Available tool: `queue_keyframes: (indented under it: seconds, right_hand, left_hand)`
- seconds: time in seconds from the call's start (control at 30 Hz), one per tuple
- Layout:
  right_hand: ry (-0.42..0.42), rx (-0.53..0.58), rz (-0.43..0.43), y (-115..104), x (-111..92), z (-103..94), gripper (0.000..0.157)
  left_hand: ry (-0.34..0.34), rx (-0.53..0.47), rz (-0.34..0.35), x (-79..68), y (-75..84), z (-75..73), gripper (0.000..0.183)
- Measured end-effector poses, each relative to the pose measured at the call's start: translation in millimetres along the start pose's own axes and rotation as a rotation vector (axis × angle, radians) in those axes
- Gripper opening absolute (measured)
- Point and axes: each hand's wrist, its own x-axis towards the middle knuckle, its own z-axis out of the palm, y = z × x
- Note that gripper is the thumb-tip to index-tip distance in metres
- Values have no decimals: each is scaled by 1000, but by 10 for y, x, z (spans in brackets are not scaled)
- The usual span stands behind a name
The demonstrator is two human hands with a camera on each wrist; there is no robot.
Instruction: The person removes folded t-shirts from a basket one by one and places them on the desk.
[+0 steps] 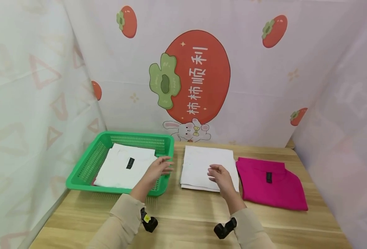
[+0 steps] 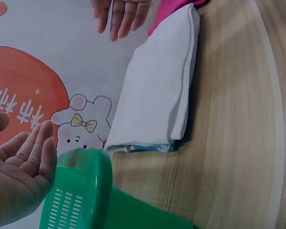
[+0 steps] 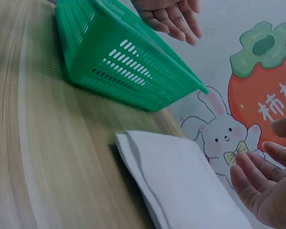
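Note:
My left hand (image 1: 157, 170) hovers over the right side of the green basket (image 1: 74, 176), its fingers loosely bent and holding nothing. Inside that basket lies a folded white shirt (image 1: 116, 169) with a black neck label; a bit of pink cloth peeks out beneath it. Above the right part of a folded white cloth (image 1: 199, 166) is my right hand (image 1: 222, 178), also holding nothing, fingers relaxed. In the left wrist view, something blue (image 2: 155, 148) shows under the white cloth (image 2: 152, 81). A folded magenta shirt (image 1: 270, 190) with a black label lies right beside the white stack.
The wooden table (image 1: 183, 221) carries everything. A printed curtain (image 1: 248, 114) with persimmons and a rabbit stands along the back edge, and pale curtains (image 1: 21, 121) hang at both sides. Each sleeve cuff has a black wrist camera (image 1: 149, 224).

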Motion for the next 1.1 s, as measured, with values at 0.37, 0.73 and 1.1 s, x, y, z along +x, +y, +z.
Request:
queue_keyframes:
  seconds: [0.37,0.73,1.1]
  right_hand:
    - [-171,78,-2,-96,69,399,33]
    - [-396,33,-23,-338,78,773,35]
    - [-521,29,21,-327,219,1163,36]
  left_hand:
    - [79,83,-53,-48,-64,-532,39]
    - [148,173,-88,-174,-159,-1071,41]
    - [193,325,-157,-159,-143,-1530,48]
